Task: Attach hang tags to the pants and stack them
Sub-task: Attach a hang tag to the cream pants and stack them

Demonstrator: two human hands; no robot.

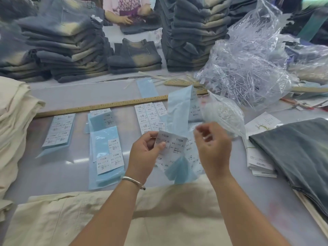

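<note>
My left hand (144, 153) pinches a sheet of white size labels (174, 144) printed "1103# XL" on blue backing, lifted over the table. My right hand (213, 146) hovers just right of the sheet, fingers curled and blurred; whether it pinches a label I cannot tell. Cream pants (110, 219) lie flat in front of me at the near edge. More label sheets (106, 153) marked "S" rest on the table to the left. A stack of white hang tags (260, 162) sits at the right beside folded dark pants (298, 153).
A long wooden ruler (110, 104) crosses the table. A clear bag of plastic tag pins (248, 71) bulges at the back right. Tall stacks of folded grey pants (67, 50) line the far side, cream pants (16, 121) pile at left. Another person's hand (124, 19) works opposite.
</note>
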